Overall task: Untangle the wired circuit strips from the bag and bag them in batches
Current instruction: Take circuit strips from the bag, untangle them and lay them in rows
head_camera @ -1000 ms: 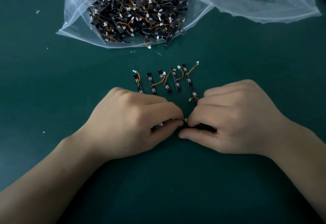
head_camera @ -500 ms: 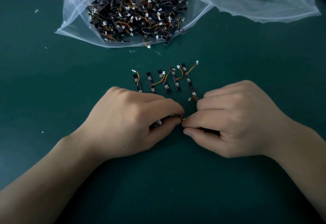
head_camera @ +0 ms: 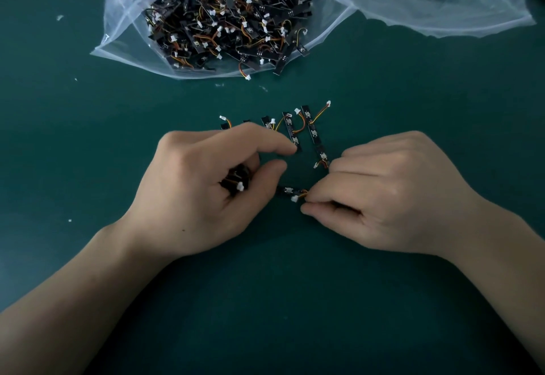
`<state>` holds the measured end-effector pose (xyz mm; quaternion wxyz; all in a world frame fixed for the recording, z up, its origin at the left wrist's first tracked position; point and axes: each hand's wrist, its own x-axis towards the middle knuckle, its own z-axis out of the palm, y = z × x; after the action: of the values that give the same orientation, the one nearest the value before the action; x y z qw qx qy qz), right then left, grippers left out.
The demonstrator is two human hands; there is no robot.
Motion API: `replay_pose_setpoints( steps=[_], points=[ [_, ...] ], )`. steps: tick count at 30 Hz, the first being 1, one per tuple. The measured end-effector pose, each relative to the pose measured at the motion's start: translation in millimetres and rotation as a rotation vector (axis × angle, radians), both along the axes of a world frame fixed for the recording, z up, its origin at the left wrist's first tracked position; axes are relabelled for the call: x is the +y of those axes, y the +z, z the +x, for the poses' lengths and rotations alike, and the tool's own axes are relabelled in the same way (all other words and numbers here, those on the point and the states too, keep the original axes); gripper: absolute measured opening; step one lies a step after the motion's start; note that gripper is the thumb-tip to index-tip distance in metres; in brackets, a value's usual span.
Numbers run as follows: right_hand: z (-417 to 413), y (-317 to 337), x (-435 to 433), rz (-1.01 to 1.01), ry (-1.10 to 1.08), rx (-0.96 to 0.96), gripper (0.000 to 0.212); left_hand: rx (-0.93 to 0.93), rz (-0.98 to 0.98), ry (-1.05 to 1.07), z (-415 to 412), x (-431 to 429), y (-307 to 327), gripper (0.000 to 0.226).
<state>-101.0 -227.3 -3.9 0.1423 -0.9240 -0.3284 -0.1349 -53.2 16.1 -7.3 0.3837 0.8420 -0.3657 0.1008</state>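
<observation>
A clear plastic bag (head_camera: 124, 35) at the top holds a tangled heap of black circuit strips (head_camera: 230, 20) with orange wires and white plugs. Several separated strips (head_camera: 312, 129) lie side by side in a row on the green table. My left hand (head_camera: 206, 188) partly covers that row and curls its fingers round a small clump of strips (head_camera: 236, 183) in its palm. My right hand (head_camera: 392, 194) pinches one single strip (head_camera: 290, 191) by its wired end, just above the table between the two hands.
A second clear bag (head_camera: 436, 0) lies at the top right, with something dark dimly showing inside. One strip (head_camera: 321, 156) lies close to my right knuckles. Small white scraps (head_camera: 60, 17) dot the dark green table (head_camera: 295, 301) on the left.
The hands, which were pinching together at one point, have pulled apart. My left hand moved up and left with the clump; the right keeps a single freed strip.
</observation>
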Motion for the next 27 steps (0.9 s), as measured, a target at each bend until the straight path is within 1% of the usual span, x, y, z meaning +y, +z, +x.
replay_pose_setpoints(
  steps=[2, 4, 8, 13, 18, 21, 27],
  points=[
    [1, 3, 0, 0.086, -0.032, 0.028, 0.02, -0.006, -0.021, 0.009, 1, 0, 1, 0.01],
    [1, 7, 0, 0.119, -0.049, 0.045, 0.016, -0.003, -0.039, 0.018, 1, -1, 2, 0.009],
    [1, 5, 1, 0.044, -0.014, 0.033, 0.012, -0.002, -0.031, 0.02, 2, -1, 3, 0.008],
    [0, 1, 5, -0.008, -0.04, 0.032, 0.015, 0.004, -0.01, 0.0, 1, -2, 3, 0.008],
    [-2, 4, 12, -0.012, -0.158, 0.066, 0.028, 0.0, -0.023, 0.004, 1, -2, 3, 0.008],
    [-5, 2, 17, -0.037, -0.211, 0.054, 0.036, 0.003, -0.032, 0.004, 1, -2, 2, 0.008],
    [-8, 0, 23, -0.055, -0.313, 0.036, 0.041, -0.008, -0.037, 0.019, 1, -2, 3, 0.007]
  ],
)
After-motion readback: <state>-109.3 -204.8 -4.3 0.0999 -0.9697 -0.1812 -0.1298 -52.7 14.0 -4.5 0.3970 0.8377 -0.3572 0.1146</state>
